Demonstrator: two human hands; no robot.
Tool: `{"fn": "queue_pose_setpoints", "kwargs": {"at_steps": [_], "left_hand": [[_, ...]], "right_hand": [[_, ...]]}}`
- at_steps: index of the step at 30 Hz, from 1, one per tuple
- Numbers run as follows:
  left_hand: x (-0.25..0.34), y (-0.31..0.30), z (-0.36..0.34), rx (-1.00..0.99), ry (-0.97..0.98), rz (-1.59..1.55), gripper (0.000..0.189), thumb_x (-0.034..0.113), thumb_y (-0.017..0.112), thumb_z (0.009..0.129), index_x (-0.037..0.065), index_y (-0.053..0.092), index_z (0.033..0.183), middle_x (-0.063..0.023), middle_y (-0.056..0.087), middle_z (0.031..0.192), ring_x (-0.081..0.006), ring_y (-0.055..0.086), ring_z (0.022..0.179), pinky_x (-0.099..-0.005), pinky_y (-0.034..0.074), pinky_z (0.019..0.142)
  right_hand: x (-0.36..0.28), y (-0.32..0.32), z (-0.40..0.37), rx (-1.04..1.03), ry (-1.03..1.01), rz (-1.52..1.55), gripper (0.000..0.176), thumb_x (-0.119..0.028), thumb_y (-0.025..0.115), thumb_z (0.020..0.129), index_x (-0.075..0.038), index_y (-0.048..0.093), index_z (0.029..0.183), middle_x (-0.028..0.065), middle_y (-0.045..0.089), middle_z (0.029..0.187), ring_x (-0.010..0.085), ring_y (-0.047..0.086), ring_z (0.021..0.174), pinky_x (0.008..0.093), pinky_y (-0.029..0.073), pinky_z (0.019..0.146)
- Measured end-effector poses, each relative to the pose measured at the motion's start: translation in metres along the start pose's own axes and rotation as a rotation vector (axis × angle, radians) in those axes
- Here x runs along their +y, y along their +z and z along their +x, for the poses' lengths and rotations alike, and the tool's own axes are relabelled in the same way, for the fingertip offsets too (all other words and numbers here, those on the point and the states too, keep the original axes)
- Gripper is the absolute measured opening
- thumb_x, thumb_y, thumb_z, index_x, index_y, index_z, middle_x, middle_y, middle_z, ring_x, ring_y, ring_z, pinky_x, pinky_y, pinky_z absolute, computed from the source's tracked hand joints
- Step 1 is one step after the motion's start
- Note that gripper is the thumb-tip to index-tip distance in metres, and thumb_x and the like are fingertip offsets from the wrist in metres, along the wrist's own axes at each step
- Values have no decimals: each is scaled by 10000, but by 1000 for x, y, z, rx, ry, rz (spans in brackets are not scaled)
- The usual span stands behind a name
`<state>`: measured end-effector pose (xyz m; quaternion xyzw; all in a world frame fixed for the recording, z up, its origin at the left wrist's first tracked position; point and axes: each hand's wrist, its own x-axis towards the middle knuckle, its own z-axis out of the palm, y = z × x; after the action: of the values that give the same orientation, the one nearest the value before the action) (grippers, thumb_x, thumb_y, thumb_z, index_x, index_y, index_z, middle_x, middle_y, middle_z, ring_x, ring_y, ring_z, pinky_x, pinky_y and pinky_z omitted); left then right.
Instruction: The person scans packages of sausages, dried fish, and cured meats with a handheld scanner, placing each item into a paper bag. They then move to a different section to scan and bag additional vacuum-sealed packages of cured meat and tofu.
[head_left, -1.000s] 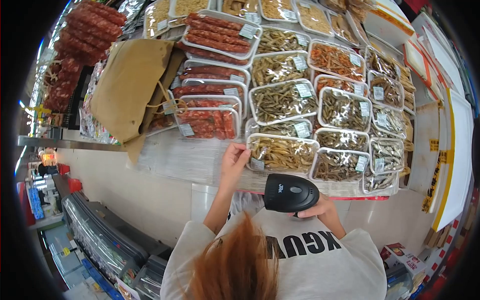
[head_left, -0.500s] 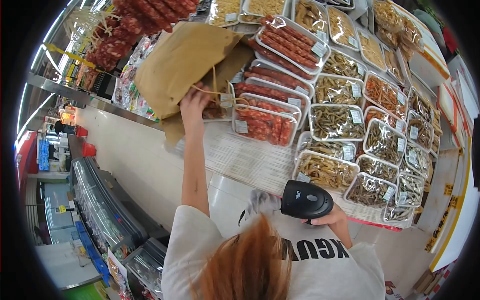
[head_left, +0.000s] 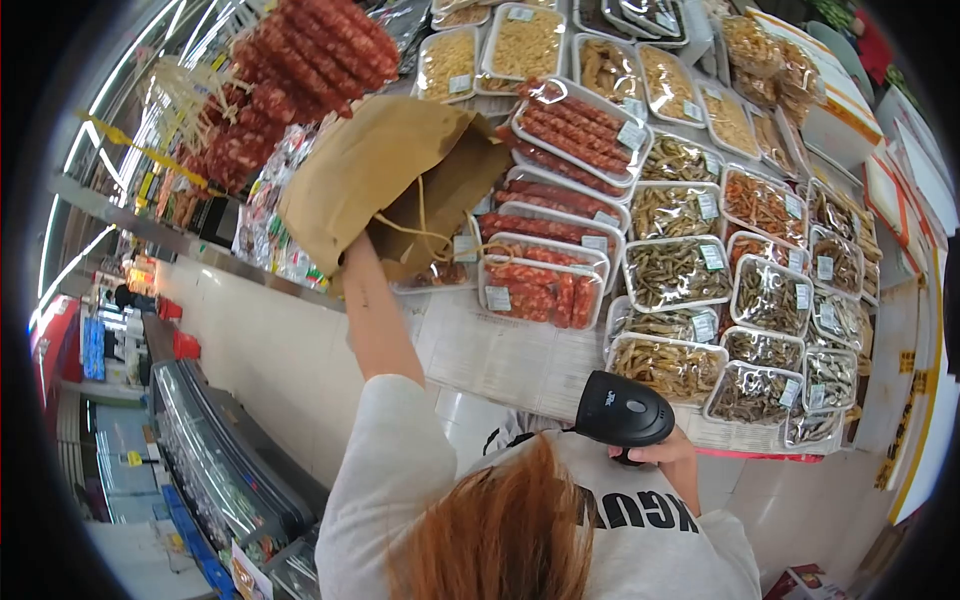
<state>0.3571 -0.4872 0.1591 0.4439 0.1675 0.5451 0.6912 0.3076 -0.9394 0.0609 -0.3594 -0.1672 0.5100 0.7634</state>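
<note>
My left hand (head_left: 358, 256) reaches in at the near edge of a brown paper bag (head_left: 345, 165). Only the wrist shows; the fingers are hidden by the paper. The bag lies tilted on the counter, its mouth facing right, with twisted handles (head_left: 422, 215) hanging across the opening. In my right hand (head_left: 672, 455), close to my chest, is a black barcode scanner (head_left: 625, 408), held by its grip. Trays of sausages (head_left: 545, 290), wrapped in film and labelled, lie just right of the bag.
Film-wrapped trays of dried fish (head_left: 676, 272) and dried shrimp (head_left: 765, 205) cover the counter's right side. Sausages (head_left: 310, 60) hang above the bag at upper left. A glass-topped display case (head_left: 225, 440) stands across the aisle. White foam boxes (head_left: 840, 120) sit at far right.
My left hand has gone from the bag's handles to behind its near edge, out of sight. The bag's mouth has opened wider. My right hand still holds the barcode scanner.
</note>
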Motion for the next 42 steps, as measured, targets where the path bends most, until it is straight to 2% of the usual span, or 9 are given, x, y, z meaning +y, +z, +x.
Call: {"fn": "queue_pose_setpoints", "kwargs": {"at_steps": [6,11,20,25,30,32,35,38,42], "left_hand": [[-13,5,38,-111,-167,-42,322,116,455,783,73,404,1097,-78,461,1057,-199,428,1003,-331,345,845],[-16,-14,63,-157,-289,-49,320,117,453,788,79,400,1101,-80,462,1062,-201,427,1010,-336,350,843],[-32,-50,49,-128,-446,-38,318,120,450,798,90,394,1109,-82,462,1072,-205,423,1024,-343,361,839],[-17,-81,1,-120,-522,-11,317,121,449,803,96,391,1113,-83,462,1078,-207,422,1031,-347,367,838],[-5,-57,-60,-147,-722,90,369,73,419,811,84,333,1170,-81,447,1105,-211,413,1050,-347,368,855],[6,-45,-97,-222,-758,88,408,54,413,804,51,290,1193,-85,434,1119,-211,422,1041,-360,359,875],[-9,-61,-127,-502,-843,1,388,4,405,782,16,323,1161,-100,426,1130,-200,443,1022,-349,368,875],[-19,-57,-157,-507,-917,68,349,-15,438,768,-10,385,1113,-96,489,1054,-168,482,963,-306,384,840],[-44,-60,-171,-529,-855,179,324,-10,468,764,-18,417,1083,-88,509,1020,-142,495,919,-264,396,796]], "right_hand": [[8,-5,6,-49,-121,-46,413,-63,607,632,19,445,1003,87,557,771,156,538,709,269,418,625],[6,6,6,57,-69,-26,367,-67,605,630,13,468,961,83,556,757,149,528,706,272,411,624],[8,7,18,-54,-49,-76,360,-63,607,641,9,470,966,75,557,763,136,526,701,257,408,623],[12,7,20,-59,-28,-78,435,-67,609,653,11,429,1041,78,561,780,129,526,711,250,407,624],[12,4,21,-59,5,-64,466,-61,609,650,13,411,1065,76,562,795,128,531,726,250,411,638],[9,5,19,-57,17,-57,469,-59,610,646,13,412,1065,75,562,798,130,534,730,250,412,642],[8,6,18,0,45,4,474,-56,609,638,15,413,1064,75,562,793,136,539,732,253,420,642],[14,0,16,0,78,-7,493,-42,607,628,16,406,1074,81,555,830,143,543,736,256,428,637],[10,5,20,-19,80,-13,498,-39,613,621,22,408,1071,88,554,837,145,544,740,258,432,637]]}}
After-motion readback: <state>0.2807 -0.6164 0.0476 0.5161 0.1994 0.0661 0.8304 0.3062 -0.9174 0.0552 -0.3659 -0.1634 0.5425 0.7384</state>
